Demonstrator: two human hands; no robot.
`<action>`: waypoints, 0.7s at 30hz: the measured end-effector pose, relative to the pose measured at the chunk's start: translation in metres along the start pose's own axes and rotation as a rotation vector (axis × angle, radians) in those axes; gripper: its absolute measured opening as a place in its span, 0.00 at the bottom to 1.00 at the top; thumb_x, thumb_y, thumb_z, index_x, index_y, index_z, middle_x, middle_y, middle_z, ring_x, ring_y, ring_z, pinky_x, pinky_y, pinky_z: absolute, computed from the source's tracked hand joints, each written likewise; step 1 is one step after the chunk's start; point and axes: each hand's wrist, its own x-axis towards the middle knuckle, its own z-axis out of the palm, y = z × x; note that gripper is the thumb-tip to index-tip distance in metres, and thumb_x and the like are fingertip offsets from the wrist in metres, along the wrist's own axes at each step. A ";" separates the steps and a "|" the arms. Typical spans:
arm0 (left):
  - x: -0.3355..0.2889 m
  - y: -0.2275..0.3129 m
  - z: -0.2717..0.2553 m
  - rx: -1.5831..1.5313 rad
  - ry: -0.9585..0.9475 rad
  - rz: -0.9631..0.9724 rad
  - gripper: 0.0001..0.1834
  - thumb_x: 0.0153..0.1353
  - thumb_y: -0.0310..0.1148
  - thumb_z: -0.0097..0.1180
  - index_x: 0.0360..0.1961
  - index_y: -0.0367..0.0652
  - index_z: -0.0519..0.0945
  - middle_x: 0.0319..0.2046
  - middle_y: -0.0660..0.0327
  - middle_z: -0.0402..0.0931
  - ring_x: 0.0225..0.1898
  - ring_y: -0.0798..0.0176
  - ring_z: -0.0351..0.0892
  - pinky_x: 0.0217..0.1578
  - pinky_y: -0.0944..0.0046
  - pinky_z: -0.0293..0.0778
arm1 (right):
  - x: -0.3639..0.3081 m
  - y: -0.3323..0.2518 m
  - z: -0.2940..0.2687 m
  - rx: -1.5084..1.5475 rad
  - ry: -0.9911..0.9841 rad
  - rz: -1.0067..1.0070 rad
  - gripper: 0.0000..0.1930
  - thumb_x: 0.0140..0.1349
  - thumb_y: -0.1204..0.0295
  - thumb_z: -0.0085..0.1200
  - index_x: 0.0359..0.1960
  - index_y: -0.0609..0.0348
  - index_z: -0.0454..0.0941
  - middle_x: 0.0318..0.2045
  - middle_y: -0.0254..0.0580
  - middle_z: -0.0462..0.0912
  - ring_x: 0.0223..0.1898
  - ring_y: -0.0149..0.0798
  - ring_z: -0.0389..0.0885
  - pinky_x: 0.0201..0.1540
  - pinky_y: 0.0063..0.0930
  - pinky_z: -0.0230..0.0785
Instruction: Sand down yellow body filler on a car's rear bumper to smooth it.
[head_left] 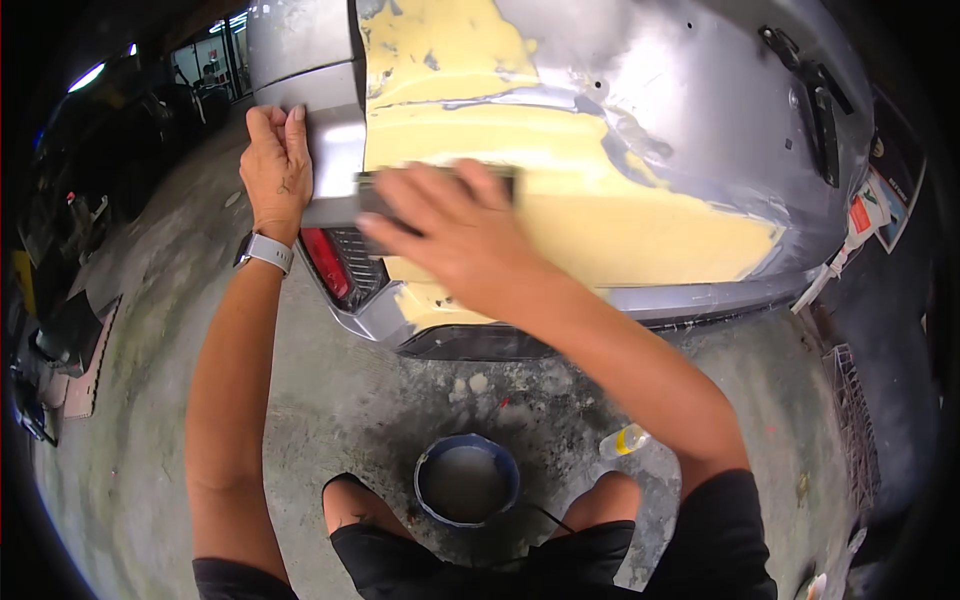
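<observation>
From the head camera, we take the grey car body panel [700,110] as our landmark. A broad patch of yellow filler [600,210] covers its middle and lower part, and our sanding block [400,195] lies flat on the left end of that patch.

The risks, as we judge them: the block sits close to the filler's left edge, next to the red tail light [328,262] just below and left of it. If it tips or runs off the patch, it could scuff the lamp or the bare panel, or dig a low spot in the filler. Uneven pressure from one hand would do the same. The blue bucket [467,480] on the floor below the panel, between our knees, could be kicked over, and the small bottle [624,440] beside it could roll.

Our right hand [455,235] is curled over the block, fingers spread along its top and pressing it to the panel; it looks blurred. Our left hand [278,160] holds nothing: its fingers are loosely closed and braced against the panel's left edge, above the lamp, with a watch [265,250] on the wrist.
</observation>
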 end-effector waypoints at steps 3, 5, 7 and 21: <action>0.002 0.001 -0.008 0.027 -0.015 0.021 0.17 0.76 0.47 0.58 0.45 0.43 0.72 0.31 0.49 0.84 0.31 0.39 0.85 0.35 0.46 0.78 | -0.065 0.045 -0.042 0.017 0.018 0.069 0.25 0.56 0.73 0.64 0.58 0.41 0.85 0.66 0.45 0.78 0.64 0.48 0.78 0.64 0.53 0.63; 0.000 0.004 -0.011 0.018 -0.014 0.012 0.17 0.76 0.47 0.58 0.45 0.44 0.72 0.30 0.49 0.84 0.31 0.40 0.85 0.35 0.47 0.78 | -0.098 0.060 -0.072 0.006 0.004 0.164 0.27 0.54 0.73 0.69 0.59 0.38 0.86 0.67 0.45 0.78 0.62 0.50 0.80 0.62 0.51 0.62; 0.002 0.012 -0.003 -0.049 -0.013 0.006 0.17 0.76 0.47 0.58 0.44 0.44 0.72 0.29 0.50 0.84 0.30 0.42 0.86 0.35 0.48 0.79 | -0.102 0.063 -0.068 -0.041 0.021 0.144 0.26 0.55 0.73 0.70 0.58 0.39 0.87 0.67 0.46 0.78 0.64 0.50 0.78 0.64 0.51 0.60; 0.004 0.000 -0.006 0.017 -0.002 0.038 0.17 0.77 0.48 0.57 0.45 0.45 0.72 0.30 0.48 0.84 0.33 0.35 0.85 0.35 0.42 0.77 | -0.048 0.044 -0.055 0.035 -0.066 0.132 0.26 0.57 0.74 0.65 0.60 0.42 0.85 0.68 0.50 0.73 0.69 0.49 0.71 0.63 0.58 0.63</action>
